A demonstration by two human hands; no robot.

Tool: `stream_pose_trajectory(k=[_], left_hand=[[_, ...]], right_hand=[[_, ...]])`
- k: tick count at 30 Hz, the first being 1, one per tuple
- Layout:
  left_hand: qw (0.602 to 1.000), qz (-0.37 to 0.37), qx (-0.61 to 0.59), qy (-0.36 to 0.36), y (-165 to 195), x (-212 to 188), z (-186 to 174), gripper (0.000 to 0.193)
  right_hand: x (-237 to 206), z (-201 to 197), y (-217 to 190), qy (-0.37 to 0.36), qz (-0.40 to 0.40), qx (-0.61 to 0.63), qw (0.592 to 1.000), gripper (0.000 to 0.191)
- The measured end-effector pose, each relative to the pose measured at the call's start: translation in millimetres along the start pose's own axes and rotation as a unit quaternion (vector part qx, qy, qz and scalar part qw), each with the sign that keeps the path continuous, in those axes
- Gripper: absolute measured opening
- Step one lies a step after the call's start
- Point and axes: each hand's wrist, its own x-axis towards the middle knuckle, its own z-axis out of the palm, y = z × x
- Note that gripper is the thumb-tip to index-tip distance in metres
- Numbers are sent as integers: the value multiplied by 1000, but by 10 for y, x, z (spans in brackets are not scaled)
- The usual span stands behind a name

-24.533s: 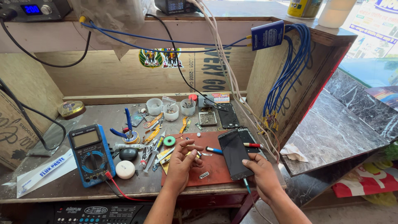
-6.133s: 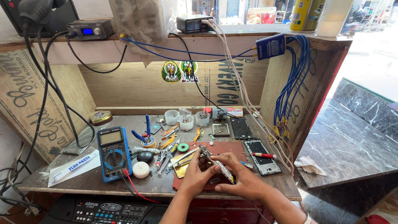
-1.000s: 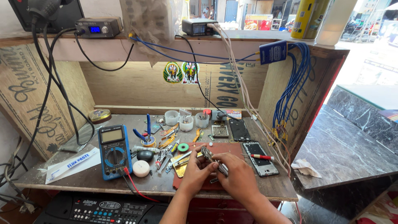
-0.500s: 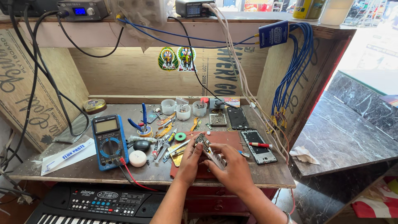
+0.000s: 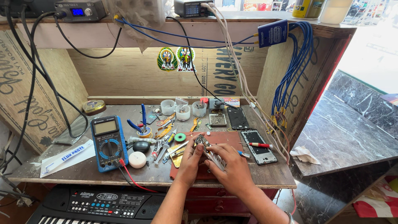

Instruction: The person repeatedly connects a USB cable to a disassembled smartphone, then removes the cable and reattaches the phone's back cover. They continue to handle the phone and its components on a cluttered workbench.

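Where both hands meet over the red mat, a narrow phone circuit board lies slanted, its upper end free toward the bench's back and its lower end pinched between the two hands. The left hand closes its fingers on the board's left edge; the right hand clasps the lower right part, thumb laid across it. Just right of the hands a blue-handled tool lies on the mat's edge. Beyond it an opened phone frame lies flat with a red-handled screwdriver across it. A second phone back lies behind, beside a small metal parts tray. Left of the mat: a green tape roll, scattered tweezers and picks, a white round puck, a black oval object. Further left stands a blue multimeter, its red lead trailing to the bench edge. Three white cups line the back. A flux paste packet lies far left. A black keyboard sits below the wooden bench.
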Motion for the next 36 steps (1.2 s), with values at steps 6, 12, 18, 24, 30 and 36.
stream_pose_trajectory(k=[6,12,18,24,30,36], left_hand=[[1000,-3,18,13,-12,-12,-19,56],[999,4,40,22,21,4,0,55],[998,17,56,24,13,-5,-4,54],[998,19,60,28,-21,11,-32,55],[999,4,34,21,-29,28,-33,57],[999,0,32,15,18,19,-1,61]], right_hand=[[19,-27,-28,-19,-15,-35,999,36],[34,-30,-33,-25,-18,-40,999,36],[32,-17,9,-31,-28,-48,998,35],[39,5,53,-21,-45,-62,997,36],[4,48,42,-2,-77,-101,992,37],[6,55,69,11,-93,-101,991,36]])
